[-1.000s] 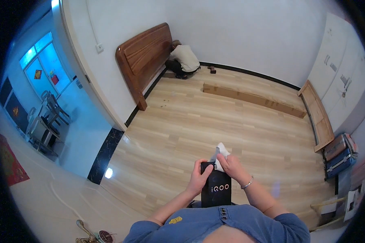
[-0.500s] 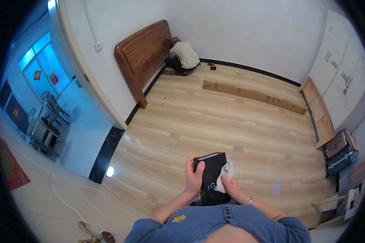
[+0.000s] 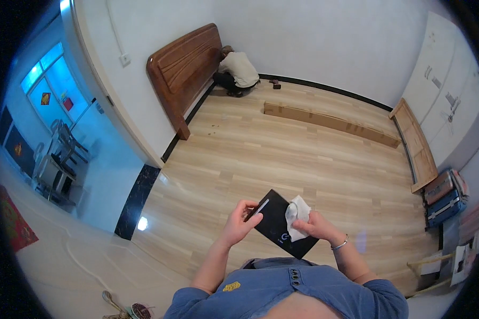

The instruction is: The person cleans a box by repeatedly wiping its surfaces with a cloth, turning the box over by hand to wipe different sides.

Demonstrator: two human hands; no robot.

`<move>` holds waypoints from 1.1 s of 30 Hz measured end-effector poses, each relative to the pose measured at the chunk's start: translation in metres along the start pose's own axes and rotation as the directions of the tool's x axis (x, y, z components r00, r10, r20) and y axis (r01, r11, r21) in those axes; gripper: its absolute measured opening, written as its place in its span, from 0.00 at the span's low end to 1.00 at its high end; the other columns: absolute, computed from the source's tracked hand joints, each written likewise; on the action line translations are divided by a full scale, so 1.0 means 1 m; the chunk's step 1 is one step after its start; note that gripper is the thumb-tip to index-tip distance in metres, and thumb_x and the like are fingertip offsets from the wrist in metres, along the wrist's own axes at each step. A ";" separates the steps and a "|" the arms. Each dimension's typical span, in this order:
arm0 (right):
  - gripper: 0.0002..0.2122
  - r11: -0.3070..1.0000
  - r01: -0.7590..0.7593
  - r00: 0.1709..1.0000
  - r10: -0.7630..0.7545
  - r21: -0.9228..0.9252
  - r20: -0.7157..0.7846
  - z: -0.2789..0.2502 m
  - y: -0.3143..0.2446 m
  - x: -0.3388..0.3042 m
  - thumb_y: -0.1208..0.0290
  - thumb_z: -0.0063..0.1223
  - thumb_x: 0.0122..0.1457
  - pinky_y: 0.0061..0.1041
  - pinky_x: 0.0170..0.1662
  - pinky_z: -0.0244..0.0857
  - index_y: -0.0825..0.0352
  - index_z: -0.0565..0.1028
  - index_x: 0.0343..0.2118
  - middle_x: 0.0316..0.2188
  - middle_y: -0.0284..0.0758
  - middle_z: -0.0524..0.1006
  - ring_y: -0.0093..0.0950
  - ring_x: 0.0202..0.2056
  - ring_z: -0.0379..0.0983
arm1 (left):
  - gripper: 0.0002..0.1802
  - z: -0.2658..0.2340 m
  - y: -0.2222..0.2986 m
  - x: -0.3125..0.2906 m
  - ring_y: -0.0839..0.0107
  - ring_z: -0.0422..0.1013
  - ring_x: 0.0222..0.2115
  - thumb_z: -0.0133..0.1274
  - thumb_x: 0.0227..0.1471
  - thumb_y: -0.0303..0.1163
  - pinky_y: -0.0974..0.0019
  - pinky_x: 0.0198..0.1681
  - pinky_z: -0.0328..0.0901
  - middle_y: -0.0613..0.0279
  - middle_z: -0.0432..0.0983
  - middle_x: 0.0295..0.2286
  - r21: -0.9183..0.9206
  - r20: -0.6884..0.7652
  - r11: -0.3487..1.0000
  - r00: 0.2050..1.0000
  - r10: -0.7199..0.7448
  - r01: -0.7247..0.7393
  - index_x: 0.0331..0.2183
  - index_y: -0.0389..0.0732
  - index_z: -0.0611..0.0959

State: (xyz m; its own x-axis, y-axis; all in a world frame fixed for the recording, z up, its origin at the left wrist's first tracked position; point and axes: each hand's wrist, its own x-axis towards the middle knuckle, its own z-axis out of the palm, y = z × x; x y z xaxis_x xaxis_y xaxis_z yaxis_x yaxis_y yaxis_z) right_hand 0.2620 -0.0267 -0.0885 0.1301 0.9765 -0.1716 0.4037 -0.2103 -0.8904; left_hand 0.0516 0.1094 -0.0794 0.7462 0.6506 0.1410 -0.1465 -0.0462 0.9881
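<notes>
A flat black box (image 3: 274, 219) with pale lettering is held tilted in front of my body. My left hand (image 3: 240, 222) grips its upper left edge, thumb on the top face and fingers round the side. Bunched in my right hand (image 3: 318, 225) is a crumpled white tissue (image 3: 297, 212), which lies against the right part of the box's face. A bracelet circles my right wrist.
A person (image 3: 239, 72) crouches at the far wall beside a wooden headboard (image 3: 189, 69). A long cardboard box (image 3: 330, 123) lies on the floor. Wooden panel (image 3: 418, 143), white wardrobe (image 3: 442, 90) and suitcases (image 3: 444, 204) stand on the right; a doorway opens left.
The black box has turned, its top now leaning left and its lower end swung right. My left hand has moved left and my right hand has shifted right and up with the tissue.
</notes>
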 end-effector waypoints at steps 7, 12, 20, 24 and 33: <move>0.27 0.953 0.157 0.978 -0.114 -0.258 0.175 0.003 -0.016 -0.003 0.45 0.45 0.46 0.31 0.32 0.62 0.71 0.71 0.29 0.25 0.48 0.72 0.40 0.28 0.69 | 0.26 0.012 0.003 -0.002 0.75 0.62 0.36 0.54 0.41 0.31 0.73 0.41 0.57 0.62 0.66 0.36 -0.007 0.147 0.991 0.980 -0.133 0.135 0.44 0.40 0.65; 0.27 0.964 0.040 0.995 -0.013 -0.265 0.103 0.000 0.002 -0.010 0.45 0.45 0.47 0.29 0.31 0.63 0.72 0.70 0.29 0.25 0.46 0.72 0.37 0.27 0.70 | 0.24 0.014 -0.008 -0.015 0.78 0.63 0.35 0.55 0.40 0.27 0.74 0.39 0.58 0.64 0.67 0.34 -0.224 -0.027 0.962 0.985 -0.168 0.158 0.42 0.38 0.67; 0.17 0.935 -0.066 0.977 0.132 0.349 -0.166 0.010 0.023 -0.016 0.57 0.43 0.53 0.19 0.28 0.62 0.69 0.68 0.35 0.26 0.30 0.72 0.19 0.27 0.67 | 0.22 0.016 -0.002 -0.023 0.78 0.64 0.33 0.52 0.42 0.24 0.74 0.38 0.59 0.64 0.67 0.33 -0.356 -0.214 0.931 0.963 -0.166 0.081 0.42 0.38 0.66; 0.18 0.767 -0.008 0.952 0.202 0.642 -0.230 0.030 0.016 -0.014 0.57 0.40 0.55 0.20 0.35 0.62 0.69 0.67 0.38 0.31 0.31 0.71 0.20 0.32 0.67 | 0.22 0.026 0.001 -0.024 0.77 0.63 0.31 0.51 0.43 0.25 0.74 0.36 0.60 0.64 0.66 0.30 -0.408 -0.375 0.913 0.915 -0.149 -0.019 0.42 0.39 0.65; 0.19 0.735 0.042 0.900 0.266 0.677 -0.345 0.014 0.021 -0.010 0.56 0.42 0.54 0.18 0.35 0.61 0.70 0.68 0.38 0.31 0.31 0.72 0.19 0.31 0.67 | 0.15 0.027 -0.022 -0.044 0.77 0.64 0.28 0.52 0.42 0.27 0.74 0.32 0.61 0.62 0.67 0.28 -0.335 -0.331 0.942 0.932 -0.151 0.034 0.34 0.38 0.66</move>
State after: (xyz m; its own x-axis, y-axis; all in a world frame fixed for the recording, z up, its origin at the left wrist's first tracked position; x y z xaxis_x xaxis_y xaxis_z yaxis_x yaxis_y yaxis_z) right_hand 0.2565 -0.0406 -0.1115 0.5364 0.8074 -0.2458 -0.3107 -0.0819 -0.9470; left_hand 0.0391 0.0613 -0.1058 0.5025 0.8638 -0.0376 -0.3302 0.2319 0.9150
